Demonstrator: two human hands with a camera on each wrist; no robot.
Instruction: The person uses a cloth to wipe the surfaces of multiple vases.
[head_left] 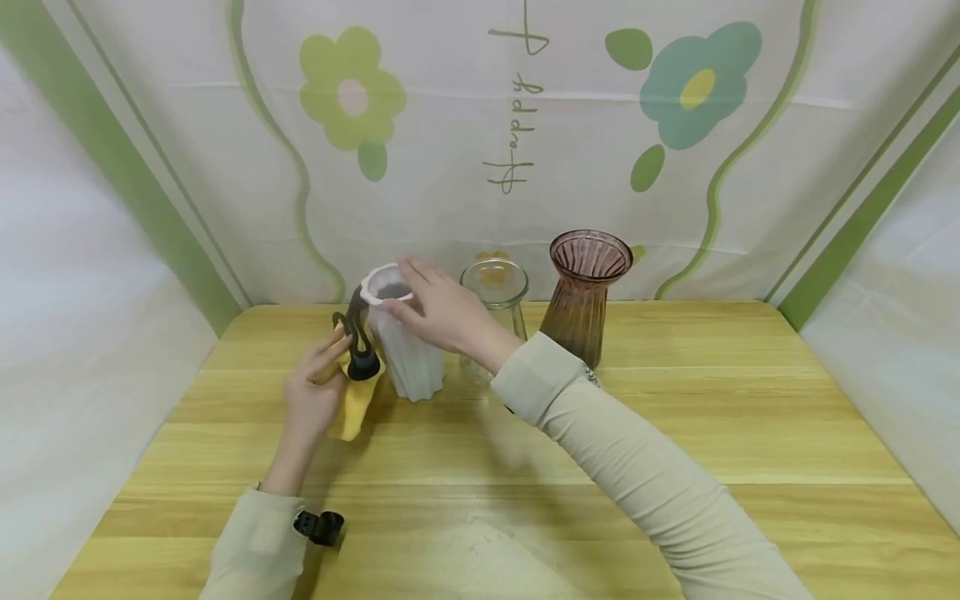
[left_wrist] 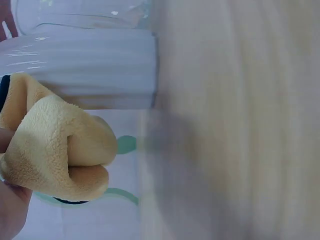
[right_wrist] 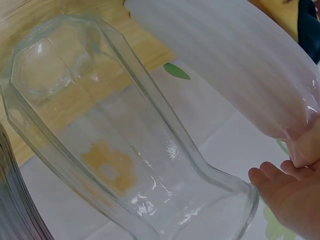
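Note:
In the head view a white, fluted vase (head_left: 408, 358) stands slightly tilted on the table, left of centre. My right hand (head_left: 450, 312) holds it at the rim, thumb on the near side and fingers across the far side. Beside its left wall, my left hand (head_left: 315, 392) grips a yellow fleece cloth (head_left: 357, 412) with dark edging and a dark looped part. The left wrist view shows the folded cloth (left_wrist: 60, 145) close to the vase wall (left_wrist: 100, 65). Part of the left fingers is hidden behind the cloth.
A clear glass vase (head_left: 495, 292) stands just right of the white one, partly behind the right forearm. Further right is a purple-brown ribbed vase (head_left: 581, 317) with a flared rim. A printed curtain (head_left: 450, 125) hangs behind the wooden table (head_left: 675, 467).

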